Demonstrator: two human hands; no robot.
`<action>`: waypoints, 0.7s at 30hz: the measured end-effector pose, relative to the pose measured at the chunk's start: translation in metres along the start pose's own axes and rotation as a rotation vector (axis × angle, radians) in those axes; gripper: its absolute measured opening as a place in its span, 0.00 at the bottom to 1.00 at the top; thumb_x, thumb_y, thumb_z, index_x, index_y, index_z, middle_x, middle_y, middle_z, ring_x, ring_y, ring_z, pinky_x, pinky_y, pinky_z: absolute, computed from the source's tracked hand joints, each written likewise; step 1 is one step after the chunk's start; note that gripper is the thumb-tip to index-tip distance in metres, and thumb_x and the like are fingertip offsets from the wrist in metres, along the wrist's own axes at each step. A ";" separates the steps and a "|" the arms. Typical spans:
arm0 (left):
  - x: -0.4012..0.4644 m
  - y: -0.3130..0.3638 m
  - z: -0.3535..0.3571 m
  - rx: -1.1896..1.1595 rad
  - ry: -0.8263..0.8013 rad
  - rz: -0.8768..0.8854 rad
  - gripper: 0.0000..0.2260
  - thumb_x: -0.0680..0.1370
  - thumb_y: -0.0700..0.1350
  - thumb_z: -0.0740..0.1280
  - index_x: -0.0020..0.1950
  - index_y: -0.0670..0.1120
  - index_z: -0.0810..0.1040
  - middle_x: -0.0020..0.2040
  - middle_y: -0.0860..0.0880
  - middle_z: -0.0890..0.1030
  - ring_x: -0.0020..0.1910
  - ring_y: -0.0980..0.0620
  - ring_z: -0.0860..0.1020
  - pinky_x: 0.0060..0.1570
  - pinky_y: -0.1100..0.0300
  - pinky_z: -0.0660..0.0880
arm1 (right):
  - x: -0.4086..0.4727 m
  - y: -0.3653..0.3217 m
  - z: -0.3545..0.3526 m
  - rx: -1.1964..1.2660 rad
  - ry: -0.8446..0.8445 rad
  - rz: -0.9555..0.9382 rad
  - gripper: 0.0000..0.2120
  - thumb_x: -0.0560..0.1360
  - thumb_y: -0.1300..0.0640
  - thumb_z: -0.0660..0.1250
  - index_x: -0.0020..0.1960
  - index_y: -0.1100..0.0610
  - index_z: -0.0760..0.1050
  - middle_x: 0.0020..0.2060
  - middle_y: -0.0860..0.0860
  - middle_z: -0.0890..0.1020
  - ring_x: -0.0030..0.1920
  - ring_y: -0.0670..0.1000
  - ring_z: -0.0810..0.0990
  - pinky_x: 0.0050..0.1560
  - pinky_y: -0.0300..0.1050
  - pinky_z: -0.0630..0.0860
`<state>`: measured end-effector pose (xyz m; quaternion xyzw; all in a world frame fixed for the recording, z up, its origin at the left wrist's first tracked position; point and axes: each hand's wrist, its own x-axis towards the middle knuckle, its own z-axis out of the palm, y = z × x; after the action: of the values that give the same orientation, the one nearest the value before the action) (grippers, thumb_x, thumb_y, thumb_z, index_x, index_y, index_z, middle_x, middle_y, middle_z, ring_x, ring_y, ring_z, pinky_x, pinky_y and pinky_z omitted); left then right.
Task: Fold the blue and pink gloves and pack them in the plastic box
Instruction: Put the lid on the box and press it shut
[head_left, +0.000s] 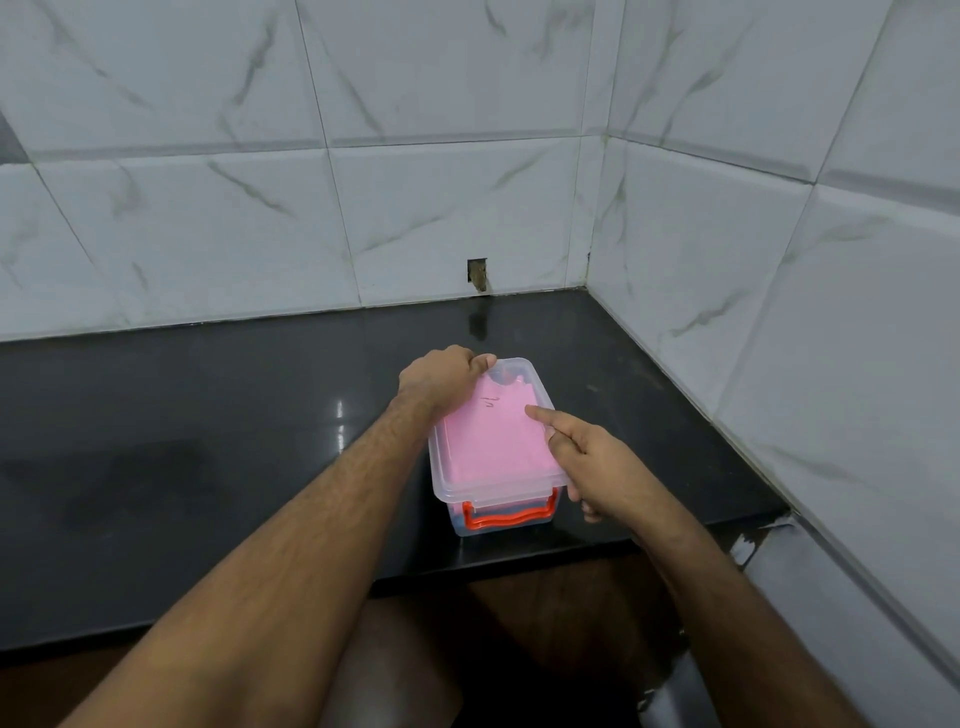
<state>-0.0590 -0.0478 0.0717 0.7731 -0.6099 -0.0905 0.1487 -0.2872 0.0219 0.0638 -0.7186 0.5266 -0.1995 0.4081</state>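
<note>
1. The left hand (441, 376) grips the far left corner of the plastic box (496, 441), fingers curled over its rim.
2. The box stands on the black tabletop (208, 441), long axis running away from the person, with the folded pink glove (493, 436) lying on top inside.
3. The right hand (597, 462) is nearer the glove, forefinger straight and pressing it, other fingers curled and grasping nothing.

I find no readable text, brand or number anywhere. Only mark: small dark scribble (489, 401) on pink glove (498, 441) seen through clear lid (543, 395) of plastic box (457, 525); I cannot tell whether letters or crease.
</note>
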 end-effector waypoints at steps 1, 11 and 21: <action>-0.001 0.000 0.000 -0.012 0.011 -0.015 0.26 0.84 0.65 0.52 0.68 0.52 0.79 0.59 0.49 0.83 0.55 0.45 0.82 0.56 0.47 0.80 | 0.001 0.000 0.002 -0.072 0.047 -0.008 0.19 0.85 0.45 0.52 0.76 0.36 0.64 0.42 0.42 0.74 0.37 0.45 0.75 0.30 0.36 0.73; -0.021 0.016 0.017 -0.376 0.379 -0.090 0.11 0.83 0.41 0.62 0.62 0.43 0.81 0.58 0.44 0.84 0.54 0.45 0.81 0.53 0.54 0.76 | -0.024 0.011 0.056 -0.493 0.607 -0.431 0.19 0.85 0.44 0.53 0.63 0.50 0.79 0.62 0.48 0.80 0.64 0.48 0.75 0.70 0.50 0.67; -0.053 0.042 0.078 -0.921 0.141 0.182 0.23 0.89 0.48 0.47 0.84 0.49 0.50 0.84 0.55 0.47 0.82 0.60 0.44 0.80 0.61 0.41 | 0.004 0.045 0.041 -0.633 0.660 -0.433 0.21 0.83 0.42 0.55 0.68 0.49 0.77 0.67 0.51 0.77 0.70 0.54 0.72 0.74 0.56 0.58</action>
<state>-0.1354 -0.0146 0.0103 0.5741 -0.5601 -0.2856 0.5245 -0.2834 0.0290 0.0030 -0.7984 0.5011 -0.3266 -0.0689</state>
